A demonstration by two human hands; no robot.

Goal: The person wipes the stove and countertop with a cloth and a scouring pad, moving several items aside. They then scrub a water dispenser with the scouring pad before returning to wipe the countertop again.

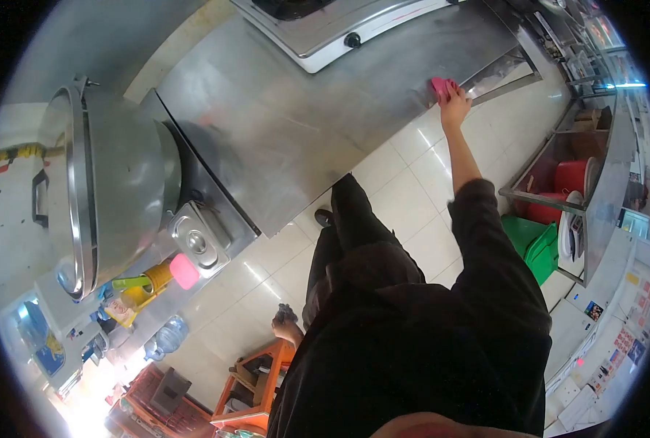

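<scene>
My right hand (454,109) is closed on a pink cloth (440,87) and presses it to the steel countertop (288,109) near its right front edge. Low at my left side, away from the counter, my left hand (288,332) is wrapped round a dark grey, crumpled scourer (285,313), which looks like steel wool. Faint wet smears show on the metal surface between the stove and the counter's front edge.
A gas stove (325,40) stands at the counter's back. To the left are a large steel pot (121,182), a lidded steel container (196,241) and a pink block (184,271). An orange stool (270,379) is behind my left hand; a green bin (533,244) is at right.
</scene>
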